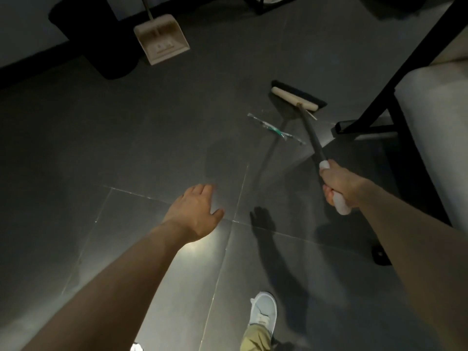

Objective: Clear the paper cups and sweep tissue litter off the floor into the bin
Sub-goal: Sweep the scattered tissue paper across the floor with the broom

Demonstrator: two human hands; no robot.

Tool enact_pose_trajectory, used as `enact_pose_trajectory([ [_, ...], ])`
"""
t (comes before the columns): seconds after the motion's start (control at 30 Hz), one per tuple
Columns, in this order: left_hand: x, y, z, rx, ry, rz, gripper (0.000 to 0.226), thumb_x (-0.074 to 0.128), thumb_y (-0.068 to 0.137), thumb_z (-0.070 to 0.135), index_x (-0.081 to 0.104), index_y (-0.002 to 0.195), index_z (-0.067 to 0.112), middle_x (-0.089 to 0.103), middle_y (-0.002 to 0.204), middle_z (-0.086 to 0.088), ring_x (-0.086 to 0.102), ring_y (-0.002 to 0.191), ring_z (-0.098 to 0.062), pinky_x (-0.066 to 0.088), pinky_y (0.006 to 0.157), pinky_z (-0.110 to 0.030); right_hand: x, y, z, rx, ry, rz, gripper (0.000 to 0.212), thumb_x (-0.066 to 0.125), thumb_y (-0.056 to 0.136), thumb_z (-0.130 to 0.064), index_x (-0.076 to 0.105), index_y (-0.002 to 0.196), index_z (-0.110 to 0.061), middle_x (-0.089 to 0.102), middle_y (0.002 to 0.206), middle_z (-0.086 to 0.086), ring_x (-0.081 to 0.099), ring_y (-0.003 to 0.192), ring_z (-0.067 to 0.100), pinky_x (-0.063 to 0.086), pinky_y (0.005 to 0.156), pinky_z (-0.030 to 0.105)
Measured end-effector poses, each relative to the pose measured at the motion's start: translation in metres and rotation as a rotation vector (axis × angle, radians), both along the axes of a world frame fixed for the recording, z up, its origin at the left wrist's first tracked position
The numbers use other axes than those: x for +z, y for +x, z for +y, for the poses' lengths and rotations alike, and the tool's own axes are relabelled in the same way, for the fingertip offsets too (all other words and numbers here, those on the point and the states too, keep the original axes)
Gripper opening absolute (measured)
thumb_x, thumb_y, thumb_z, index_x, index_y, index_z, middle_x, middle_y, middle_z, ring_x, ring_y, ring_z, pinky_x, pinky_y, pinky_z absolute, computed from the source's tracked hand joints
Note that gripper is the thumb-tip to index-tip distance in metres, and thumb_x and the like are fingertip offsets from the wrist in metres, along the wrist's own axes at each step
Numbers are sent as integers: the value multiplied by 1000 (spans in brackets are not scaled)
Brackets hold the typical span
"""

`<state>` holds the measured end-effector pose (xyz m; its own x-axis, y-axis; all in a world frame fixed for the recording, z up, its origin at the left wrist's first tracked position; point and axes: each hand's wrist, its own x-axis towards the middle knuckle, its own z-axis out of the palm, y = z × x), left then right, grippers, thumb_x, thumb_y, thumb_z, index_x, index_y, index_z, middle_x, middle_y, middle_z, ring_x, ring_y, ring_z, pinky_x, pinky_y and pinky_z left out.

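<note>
**Broom over the wrapper, dustpan well apart**

The right hand (336, 186) is curled round the white grip of the broom (311, 134). The broom's head rests on the dark tiled floor (126, 148) just beyond a clear wrapper (276, 129) with something green inside. The left hand (196, 211) holds nothing — its fingers are loosely spread, palm down, above the tiles. No paper cups and no tissue show in this view, and the wrapper is the only litter I can make out. The dustpan (162, 39) stands on its long handle at the far side, in front of a dark rounded shape that I take to be the bin (106, 46), well apart from the broom.

Several things could spoil the sweep. The wrapper looks thin, flat and light, so the bristles may ride over it or flick it sideways instead of pushing it along. The broom head lies near the foot of a black frame (367, 122) — a careless pull could knock against it or drive the wrapper under it, out of easy reach. One hand alone at the end of the handle gives weak control of the head. The way to the dustpan is long, and a light scrap may slip off the bristles before it gets there. The room is dim, so small pieces could be missed.
</note>
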<state>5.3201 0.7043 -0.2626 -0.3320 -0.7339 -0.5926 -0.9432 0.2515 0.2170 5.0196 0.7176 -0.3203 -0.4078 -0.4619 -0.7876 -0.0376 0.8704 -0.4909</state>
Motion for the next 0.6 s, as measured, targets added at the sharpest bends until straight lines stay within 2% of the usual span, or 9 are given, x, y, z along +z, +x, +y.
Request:
enact_pose_trajectory([
  [0.13, 12, 2, 31, -22, -16, 19, 65, 41, 96, 47, 18, 148, 15, 23, 155, -4, 21, 142, -23, 22, 114, -35, 17, 25, 53, 6, 29, -27, 33, 33, 102, -24, 38, 135, -29, 38, 61, 4, 32, 45, 9, 28, 33, 14],
  [0.3, 37, 25, 84, -57, -47, 31, 66, 41, 96, 46, 16, 149, 14, 21, 156, -5, 20, 143, -23, 20, 115, -34, 46, 88, 145, -3, -6, -49, 45, 36, 102, -28, 30, 146, -33, 34, 54, 2, 28, 26, 3, 23, 30, 12],
  [0.47, 61, 56, 144, -87, -50, 40, 67, 41, 97, 45, 15, 150, 13, 18, 157, -7, 16, 144, -24, 16, 116, -34, 81, 139, 227, -123, -54, -117, 40, 43, 101, -31, 41, 141, -35, 40, 68, 1, 30, 42, 6, 23, 31, 13],
  [0.6, 65, 74, 179, -76, -5, 34, 67, 41, 97, 46, 13, 150, 16, 15, 158, -6, 14, 145, -25, 14, 116, -36, 101, 152, 261, -181, -133, -123, 39, 46, 100, -26, 45, 139, -33, 36, 62, 2, 28, 31, 4, 20, 32, 13],
])
